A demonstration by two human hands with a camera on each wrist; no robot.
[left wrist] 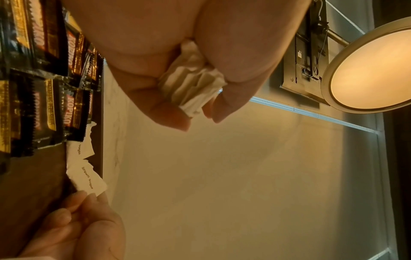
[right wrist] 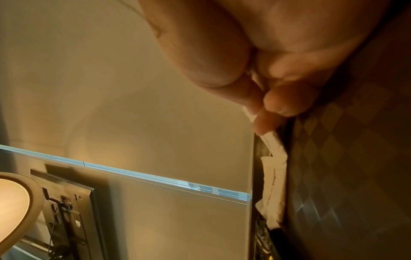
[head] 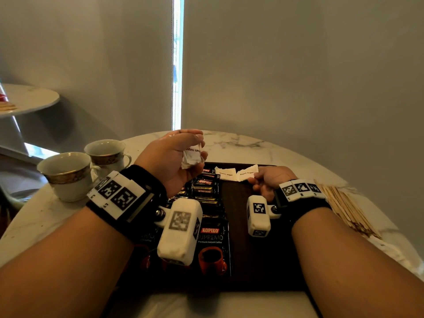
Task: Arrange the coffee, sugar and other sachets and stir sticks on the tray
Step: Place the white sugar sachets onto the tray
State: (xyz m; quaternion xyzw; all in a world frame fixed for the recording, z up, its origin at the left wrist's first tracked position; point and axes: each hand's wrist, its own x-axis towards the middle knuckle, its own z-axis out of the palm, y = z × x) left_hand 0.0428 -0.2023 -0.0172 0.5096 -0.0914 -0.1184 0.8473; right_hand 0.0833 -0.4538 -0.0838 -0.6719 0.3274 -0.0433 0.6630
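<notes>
Two sugar sachets (head: 236, 173) along tray (head: 257, 249) far edge.

Left hand (head: 174, 157), palm up, fingers curled round a bunch of white sachets (head: 192, 154), raised over the far-left part of the tray (head: 238, 203). Below and toward its wrist: black coffee sachets (head: 206, 191) in overlapping rows on the tray. Right hand (head: 269, 180) low at the tray's far edge, fingertips pinching one brown sugar sachet (head: 247, 172); a second (head: 226, 173) lies just left of it. Right of that hand: stir sticks (head: 344, 207) heaped on the marble surface (head: 286, 148). Left of the left hand: two cups (head: 68, 173).
</notes>
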